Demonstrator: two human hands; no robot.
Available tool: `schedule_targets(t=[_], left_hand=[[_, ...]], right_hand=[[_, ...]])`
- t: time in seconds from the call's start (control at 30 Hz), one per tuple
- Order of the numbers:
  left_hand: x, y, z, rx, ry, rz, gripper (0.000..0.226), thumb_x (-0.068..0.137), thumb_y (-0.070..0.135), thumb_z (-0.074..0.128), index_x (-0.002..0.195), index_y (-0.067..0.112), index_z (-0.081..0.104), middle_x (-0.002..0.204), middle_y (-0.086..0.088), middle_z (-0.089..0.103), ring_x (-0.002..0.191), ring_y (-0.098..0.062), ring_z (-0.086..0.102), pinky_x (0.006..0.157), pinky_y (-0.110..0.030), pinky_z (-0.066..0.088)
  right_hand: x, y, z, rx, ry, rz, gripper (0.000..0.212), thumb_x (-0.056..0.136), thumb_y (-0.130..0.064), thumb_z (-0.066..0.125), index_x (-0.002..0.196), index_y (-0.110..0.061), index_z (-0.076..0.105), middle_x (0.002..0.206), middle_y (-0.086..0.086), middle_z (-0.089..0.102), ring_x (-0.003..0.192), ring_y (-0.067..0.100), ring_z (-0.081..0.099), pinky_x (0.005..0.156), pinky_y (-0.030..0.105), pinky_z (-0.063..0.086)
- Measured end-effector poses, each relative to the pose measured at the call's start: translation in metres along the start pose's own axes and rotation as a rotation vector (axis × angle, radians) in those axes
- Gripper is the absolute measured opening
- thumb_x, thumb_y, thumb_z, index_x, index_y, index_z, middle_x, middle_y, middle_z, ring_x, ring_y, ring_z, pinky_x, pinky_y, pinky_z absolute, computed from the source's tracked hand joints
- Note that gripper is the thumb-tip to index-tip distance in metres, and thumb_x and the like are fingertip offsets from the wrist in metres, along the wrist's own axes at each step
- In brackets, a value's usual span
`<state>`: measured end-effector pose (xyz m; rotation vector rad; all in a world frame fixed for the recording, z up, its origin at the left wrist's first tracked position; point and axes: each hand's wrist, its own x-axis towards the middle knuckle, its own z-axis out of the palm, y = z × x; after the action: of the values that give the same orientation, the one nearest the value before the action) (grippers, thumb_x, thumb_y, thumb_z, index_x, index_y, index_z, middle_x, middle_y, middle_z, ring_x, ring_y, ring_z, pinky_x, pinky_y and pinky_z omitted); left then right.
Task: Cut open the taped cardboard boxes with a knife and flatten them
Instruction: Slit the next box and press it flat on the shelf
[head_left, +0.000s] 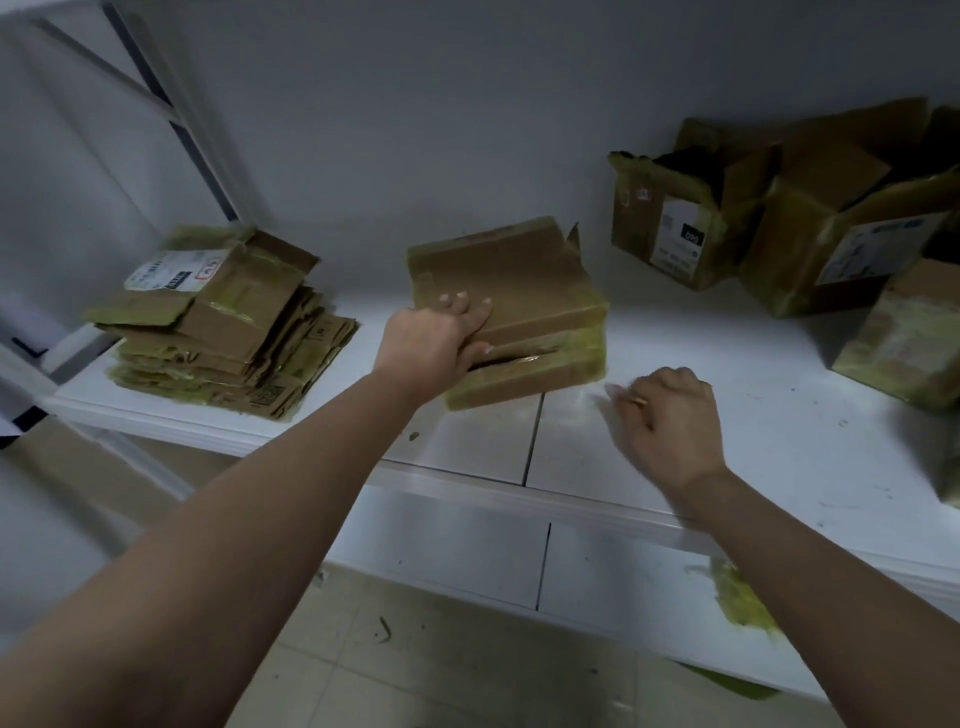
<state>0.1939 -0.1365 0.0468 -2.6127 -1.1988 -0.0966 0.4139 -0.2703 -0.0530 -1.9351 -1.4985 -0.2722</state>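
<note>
My left hand (441, 338) grips the near left corner of the taped box (511, 306) in the middle of the white counter (727, 447); my right hand (670, 415) hovers beside it, fingers curled, blurred, maybe holding something

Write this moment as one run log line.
left hand: grips flattened box | right hand: curled, blurred, knife unseen | flat stack: left
</note>
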Motion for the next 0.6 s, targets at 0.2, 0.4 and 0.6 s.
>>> schedule_targets(t=[0.2,0.4,0.6], left_hand=[[0.000,0.000,0.009,-0.013,0.078,-0.007,0.050,0.102,0.044,0.035,0.149,0.029,0.032,0.153,0.003,0.037,0.140,-0.015,0.037,0.088,-0.034,0.046],[0.002,-0.008,0.009,-0.034,0.086,0.027,0.054,0.099,0.053,0.037,0.149,0.032,0.030,0.153,0.006,0.036,0.139,-0.014,0.038,0.089,-0.034,0.046],[0.002,-0.021,0.011,-0.086,0.093,0.054,0.060,0.094,0.062,0.038,0.148,0.037,0.030,0.153,0.009,0.034,0.137,-0.011,0.039,0.091,-0.035,0.048]], right_hand=[[0.024,-0.045,0.013,0.136,-0.073,-0.400,0.035,0.078,-0.005,0.057,0.113,-0.008,0.066,0.117,0.010,0.063,0.102,0.027,0.052,0.084,0.033,0.042],[0.039,-0.069,0.014,0.023,-0.288,-0.371,0.041,0.085,-0.001,0.058,0.125,-0.009,0.058,0.115,0.012,0.059,0.105,0.034,0.053,0.092,0.039,0.038],[0.043,-0.073,0.019,0.062,-0.421,-0.361,0.030,0.094,-0.015,0.051,0.122,-0.016,0.060,0.118,0.004,0.052,0.108,0.024,0.043,0.083,0.028,0.038]])
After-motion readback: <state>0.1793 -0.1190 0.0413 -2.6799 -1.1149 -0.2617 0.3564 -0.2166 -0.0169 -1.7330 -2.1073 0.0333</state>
